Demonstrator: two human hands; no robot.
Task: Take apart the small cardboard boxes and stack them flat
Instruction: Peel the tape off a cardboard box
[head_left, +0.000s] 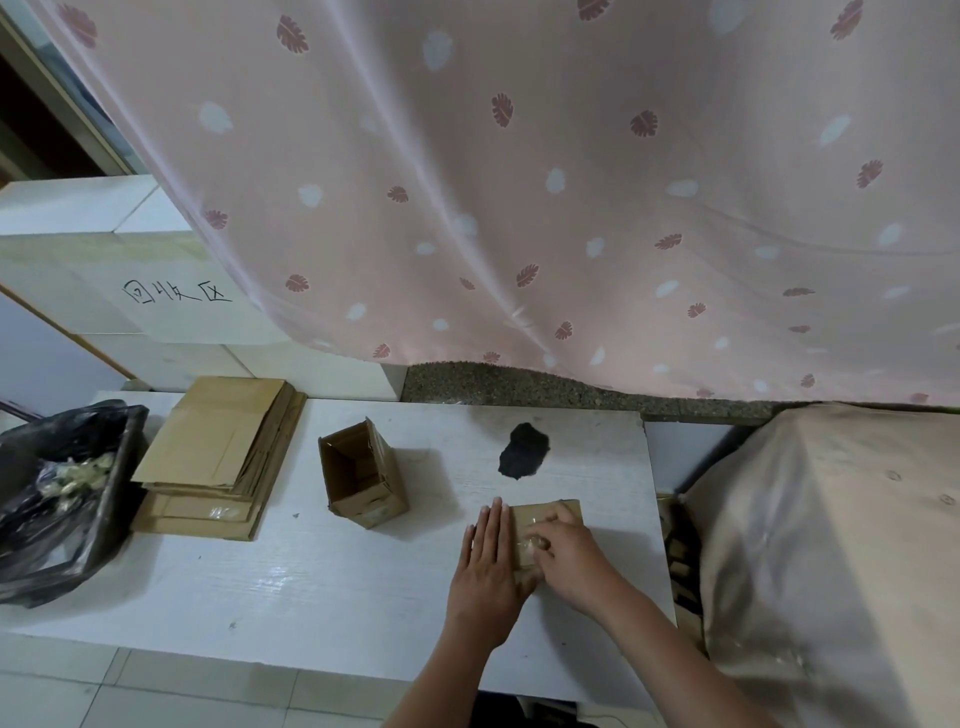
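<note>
A small brown cardboard box sealed with clear tape is seen lying near the right edge of the white wood-grain desk, toward its front. The left hand is laid flat against the box's left side, fingers straight and together, with nothing grasped. The right hand is placed on top of the box with fingers curled at the tape; whether the tape is actually pinched cannot be told. A second small brown cardboard box, open at the top, is stood upright near the middle of the desk, well apart from the hands. A stack of flattened brown cardboard sheets is piled at the back left corner. A black plastic-lined bin is set beside the left edge.
</note>
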